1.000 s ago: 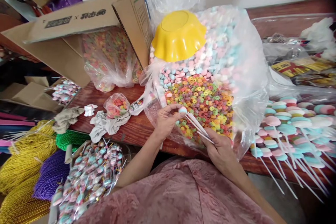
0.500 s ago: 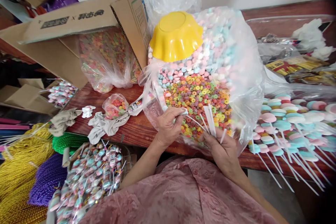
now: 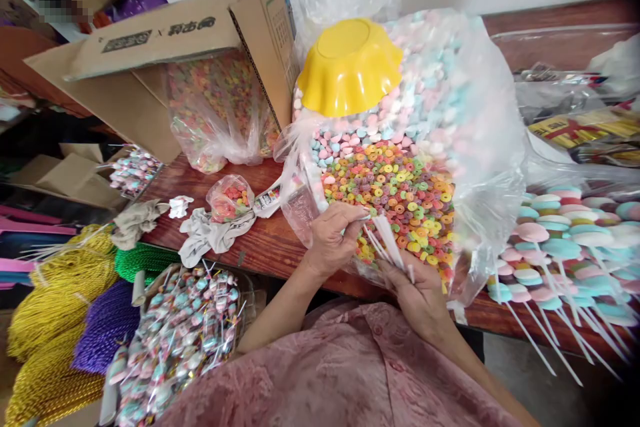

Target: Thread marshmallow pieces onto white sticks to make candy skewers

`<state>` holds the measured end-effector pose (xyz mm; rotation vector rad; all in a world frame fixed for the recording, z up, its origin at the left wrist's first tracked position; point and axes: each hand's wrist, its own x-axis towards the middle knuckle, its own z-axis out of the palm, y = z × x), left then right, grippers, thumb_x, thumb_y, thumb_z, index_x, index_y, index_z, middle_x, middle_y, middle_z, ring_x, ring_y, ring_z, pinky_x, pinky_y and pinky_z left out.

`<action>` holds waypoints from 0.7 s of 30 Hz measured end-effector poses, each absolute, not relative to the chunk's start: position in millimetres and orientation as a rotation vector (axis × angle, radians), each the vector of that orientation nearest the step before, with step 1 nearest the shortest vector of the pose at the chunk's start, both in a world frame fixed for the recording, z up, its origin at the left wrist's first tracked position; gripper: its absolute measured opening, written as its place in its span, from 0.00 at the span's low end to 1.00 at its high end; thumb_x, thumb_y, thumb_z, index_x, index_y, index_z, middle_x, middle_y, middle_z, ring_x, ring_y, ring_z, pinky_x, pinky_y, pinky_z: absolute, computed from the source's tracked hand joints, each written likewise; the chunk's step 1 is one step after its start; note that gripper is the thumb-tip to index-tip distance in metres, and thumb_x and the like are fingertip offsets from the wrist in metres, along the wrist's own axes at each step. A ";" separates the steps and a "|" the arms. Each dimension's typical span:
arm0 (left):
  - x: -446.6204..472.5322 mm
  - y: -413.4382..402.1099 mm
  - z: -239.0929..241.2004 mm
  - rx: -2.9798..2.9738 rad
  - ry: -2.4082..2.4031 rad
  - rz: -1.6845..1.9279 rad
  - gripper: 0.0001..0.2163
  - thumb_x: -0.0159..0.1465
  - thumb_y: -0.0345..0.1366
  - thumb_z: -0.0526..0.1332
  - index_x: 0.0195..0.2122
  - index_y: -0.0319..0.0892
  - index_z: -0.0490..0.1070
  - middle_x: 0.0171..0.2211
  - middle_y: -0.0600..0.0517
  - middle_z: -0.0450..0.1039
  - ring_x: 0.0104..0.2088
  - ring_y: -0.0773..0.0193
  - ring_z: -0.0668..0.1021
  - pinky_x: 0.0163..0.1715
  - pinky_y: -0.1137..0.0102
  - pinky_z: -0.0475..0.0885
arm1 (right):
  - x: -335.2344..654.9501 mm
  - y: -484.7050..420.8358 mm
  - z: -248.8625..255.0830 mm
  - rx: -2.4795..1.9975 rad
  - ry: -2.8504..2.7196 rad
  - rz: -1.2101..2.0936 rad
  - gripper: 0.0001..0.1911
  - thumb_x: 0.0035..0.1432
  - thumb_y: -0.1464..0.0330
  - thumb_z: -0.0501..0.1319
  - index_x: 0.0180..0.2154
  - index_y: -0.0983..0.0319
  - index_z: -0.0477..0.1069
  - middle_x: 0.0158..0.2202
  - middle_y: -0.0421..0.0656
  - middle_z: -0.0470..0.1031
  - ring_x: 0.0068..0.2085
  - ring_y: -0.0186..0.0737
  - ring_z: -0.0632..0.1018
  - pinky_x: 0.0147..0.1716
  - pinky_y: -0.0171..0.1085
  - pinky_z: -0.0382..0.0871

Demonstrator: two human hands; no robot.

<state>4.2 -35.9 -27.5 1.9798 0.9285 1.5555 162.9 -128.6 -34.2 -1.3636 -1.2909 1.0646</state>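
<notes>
My left hand [image 3: 336,239] is closed in a pinch, with a small pale marshmallow [image 3: 367,213] mostly hidden at its fingertips. Its fingers are close to the upper ends of the white sticks [image 3: 389,240]. My right hand [image 3: 419,290] is shut around the lower part of that bundle, the sticks fanning up and to the left. Both hands are over the near edge of a heap of coloured ring gummies [image 3: 390,187]. Behind the gummies lie pink, white and blue marshmallows [image 3: 345,140] in a large clear plastic bag [image 3: 493,140].
An upturned yellow bowl [image 3: 350,67] rests on the marshmallows. Left is a cardboard box [image 3: 175,40] with bagged gummies. Finished marshmallow skewers [image 3: 565,247] lie at the right table edge. A container of wrapped skewers [image 3: 185,333] and coloured twist-tie bundles [image 3: 60,320] are lower left.
My left hand has come closer to the sticks in my right hand. The curved stick seen running to the marshmallow is now less distinct. The whole view has shifted slightly left.
</notes>
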 end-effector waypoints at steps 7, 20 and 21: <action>9.9 -35.9 -28.5 2.146 0.891 1.596 0.09 0.65 0.26 0.60 0.41 0.44 0.77 0.37 0.48 0.82 0.39 0.63 0.82 0.41 0.66 0.78 | 164.9 -129.0 -37.0 -1.331 -1.119 1.112 0.17 0.63 0.59 0.60 0.24 0.60 0.67 0.20 0.36 0.61 0.23 0.33 0.62 0.23 0.34 0.56; 25.1 -59.2 -34.2 2.030 0.841 1.382 0.14 0.68 0.31 0.59 0.54 0.46 0.72 0.51 0.44 0.77 0.48 0.61 0.81 0.44 0.65 0.80 | 190.0 -122.4 -41.0 -1.416 -0.916 1.010 0.15 0.59 0.58 0.64 0.26 0.61 0.69 0.20 0.36 0.63 0.22 0.32 0.62 0.21 0.33 0.55; 19.7 -52.9 -32.0 1.989 0.955 1.387 0.13 0.68 0.32 0.59 0.53 0.45 0.72 0.52 0.44 0.77 0.46 0.61 0.81 0.42 0.66 0.79 | 197.6 -121.6 -40.7 -1.428 -0.913 0.981 0.17 0.59 0.58 0.64 0.25 0.60 0.68 0.20 0.36 0.64 0.22 0.32 0.62 0.21 0.34 0.55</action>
